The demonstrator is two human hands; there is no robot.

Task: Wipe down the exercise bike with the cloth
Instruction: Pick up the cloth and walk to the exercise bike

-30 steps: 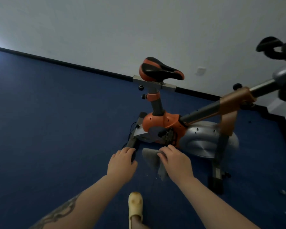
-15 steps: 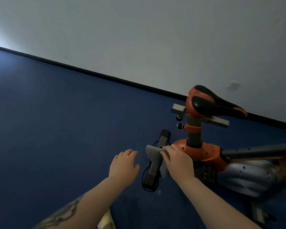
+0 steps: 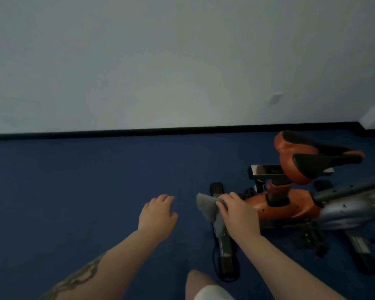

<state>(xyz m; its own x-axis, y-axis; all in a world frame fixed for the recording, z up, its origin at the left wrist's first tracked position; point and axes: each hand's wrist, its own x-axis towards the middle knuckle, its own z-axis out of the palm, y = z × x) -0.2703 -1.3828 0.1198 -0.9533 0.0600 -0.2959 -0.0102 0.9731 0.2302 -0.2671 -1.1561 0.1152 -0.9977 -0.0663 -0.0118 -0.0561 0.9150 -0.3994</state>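
An orange and grey exercise bike (image 3: 290,206) with a black and orange saddle (image 3: 312,161) stands at the right on the blue floor. Its rear floor bar (image 3: 224,247) runs toward me. My right hand (image 3: 238,213) holds a grey cloth (image 3: 208,206) and presses it on that bar, near the orange body. My left hand (image 3: 158,215) hovers over the floor to the left of the bar, fingers relaxed, holding nothing.
A white wall with a black skirting board (image 3: 139,132) runs behind. A black cable (image 3: 214,263) loops around the near end of the floor bar. The bike's front floor bar (image 3: 362,250) lies at the right. My knee (image 3: 204,284) shows at the bottom.
The view has swung left and the bike now sits further right. My right hand with the cloth has moved from the pedal area onto the rear floor bar. My left hand stays free beside it.
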